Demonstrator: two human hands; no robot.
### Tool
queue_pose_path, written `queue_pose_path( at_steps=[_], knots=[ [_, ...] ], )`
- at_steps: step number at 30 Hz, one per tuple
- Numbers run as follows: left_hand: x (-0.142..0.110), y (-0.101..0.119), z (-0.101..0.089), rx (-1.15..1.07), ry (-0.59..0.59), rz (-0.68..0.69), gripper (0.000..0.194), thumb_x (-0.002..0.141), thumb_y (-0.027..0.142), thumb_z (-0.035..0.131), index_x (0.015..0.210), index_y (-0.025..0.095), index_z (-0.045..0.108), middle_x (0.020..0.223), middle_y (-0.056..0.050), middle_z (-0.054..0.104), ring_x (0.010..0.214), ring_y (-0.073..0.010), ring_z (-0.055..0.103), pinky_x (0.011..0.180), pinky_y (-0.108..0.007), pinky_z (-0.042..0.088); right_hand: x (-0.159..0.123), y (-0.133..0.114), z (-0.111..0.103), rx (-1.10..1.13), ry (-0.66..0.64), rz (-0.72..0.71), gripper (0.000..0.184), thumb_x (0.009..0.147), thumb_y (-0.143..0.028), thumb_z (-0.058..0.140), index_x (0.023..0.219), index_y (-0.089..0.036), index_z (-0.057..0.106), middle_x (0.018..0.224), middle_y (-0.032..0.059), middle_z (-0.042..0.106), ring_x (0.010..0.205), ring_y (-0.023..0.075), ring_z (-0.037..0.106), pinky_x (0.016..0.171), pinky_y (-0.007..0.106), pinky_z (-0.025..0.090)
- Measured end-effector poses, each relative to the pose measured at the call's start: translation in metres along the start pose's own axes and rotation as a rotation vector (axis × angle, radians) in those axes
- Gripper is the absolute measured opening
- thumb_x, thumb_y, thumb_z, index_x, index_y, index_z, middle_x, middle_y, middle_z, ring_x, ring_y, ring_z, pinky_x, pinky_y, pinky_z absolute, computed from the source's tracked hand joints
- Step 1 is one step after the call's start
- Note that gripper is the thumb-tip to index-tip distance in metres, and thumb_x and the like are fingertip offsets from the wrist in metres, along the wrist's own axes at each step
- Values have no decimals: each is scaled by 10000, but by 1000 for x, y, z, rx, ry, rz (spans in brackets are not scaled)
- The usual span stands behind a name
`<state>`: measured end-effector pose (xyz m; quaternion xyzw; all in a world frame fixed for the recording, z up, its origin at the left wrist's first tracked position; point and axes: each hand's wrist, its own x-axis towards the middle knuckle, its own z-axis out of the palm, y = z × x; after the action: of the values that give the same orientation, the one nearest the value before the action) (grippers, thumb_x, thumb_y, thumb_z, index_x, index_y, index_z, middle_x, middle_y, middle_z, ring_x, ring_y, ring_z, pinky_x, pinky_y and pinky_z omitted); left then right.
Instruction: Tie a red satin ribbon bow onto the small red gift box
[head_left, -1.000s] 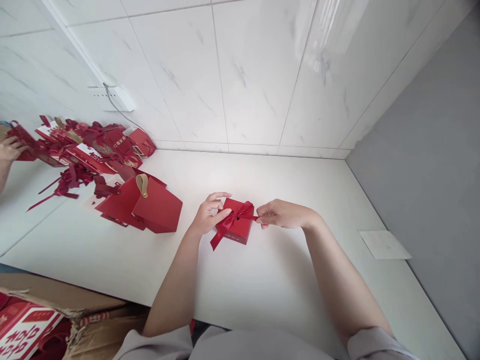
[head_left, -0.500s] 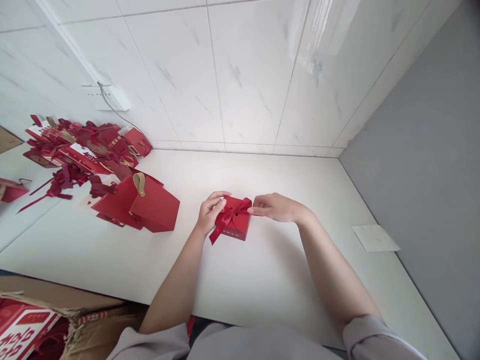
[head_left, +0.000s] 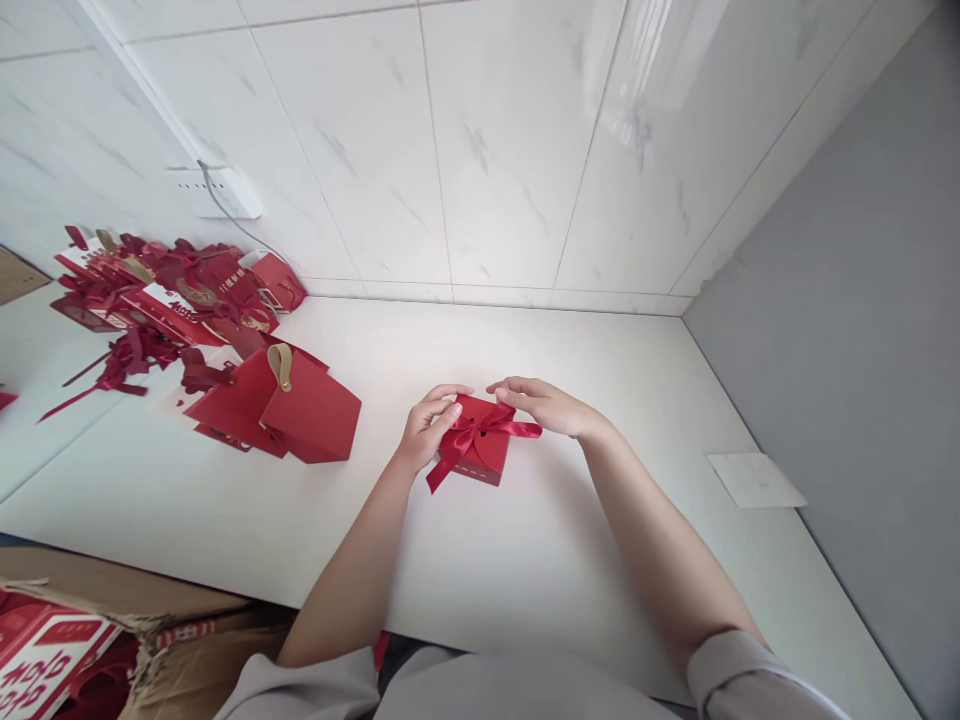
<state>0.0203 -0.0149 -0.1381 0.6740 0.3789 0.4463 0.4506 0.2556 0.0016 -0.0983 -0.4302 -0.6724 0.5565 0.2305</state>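
Note:
A small red gift box (head_left: 491, 460) with a red satin ribbon bow (head_left: 476, 430) on its lid lies at the middle of the white table. My left hand (head_left: 429, 430) is closed around its left side, thumb on the top edge and fingers along the back. At the back right corner is my right hand (head_left: 544, 403), its fingers stretched out, with the thumb beside the upper loop of the bow. One ribbon tail points right, free of the fingers. The other hangs over the front left.
Red paper gift bags (head_left: 319, 410) with a tan strap stand to the left. Behind them is a heap of red boxes and ribbons (head_left: 172, 290). A cardboard carton (head_left: 202, 670) sits at lower left, a white paper (head_left: 756, 480) at right, beside a grey partition (head_left: 840, 300).
My right hand has let go of the right ribbon tail and moved up to the box's back right corner. My left hand keeps its hold.

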Motion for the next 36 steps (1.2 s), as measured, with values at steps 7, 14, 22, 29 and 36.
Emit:
queue_pose_path(
  at_steps=[7, 14, 22, 29, 36],
  knots=[
    [0, 1, 0, 2, 17, -9, 370, 928, 431, 518, 762, 173, 725, 1241, -114, 597, 1040, -241, 630, 868, -370, 522, -7, -8, -1, 126, -199, -83, 414, 842, -597, 605, 799, -189, 658, 1180, 65, 628, 818, 174, 591, 685, 313, 461],
    [0, 5, -5, 323, 102, 101, 446, 897, 357, 578, 500, 177, 486, 1159, -84, 657, 1056, -219, 607, 932, -381, 475, -4, 2, -6, 49, -224, -77, 444, 844, -572, 614, 649, -175, 567, 1089, 52, 597, 751, 145, 536, 639, 286, 432],
    [5, 4, -12, 520, 69, 230, 435, 895, 305, 570, 492, 188, 457, 1110, -61, 687, 1055, -202, 585, 918, -378, 471, -4, 3, -7, -14, -215, -60, 441, 850, -596, 595, 690, -186, 573, 1170, 55, 575, 872, 172, 564, 710, 275, 451],
    [4, 8, -11, 480, 49, 210, 433, 897, 311, 566, 502, 183, 442, 1111, -73, 675, 1069, -208, 594, 910, -372, 474, -6, 1, -7, -35, -192, -21, 423, 840, -596, 611, 717, -192, 635, 1233, 54, 575, 914, 197, 593, 766, 311, 471],
    [-2, 31, -18, 379, 164, 10, 183, 876, 393, 592, 860, 212, 616, 1065, -55, 651, 1036, -202, 602, 875, -330, 471, -13, -15, -6, 8, -160, -144, 496, 882, -635, 531, 656, -200, 612, 1266, 55, 587, 1082, 258, 562, 831, 347, 470]
  ],
)
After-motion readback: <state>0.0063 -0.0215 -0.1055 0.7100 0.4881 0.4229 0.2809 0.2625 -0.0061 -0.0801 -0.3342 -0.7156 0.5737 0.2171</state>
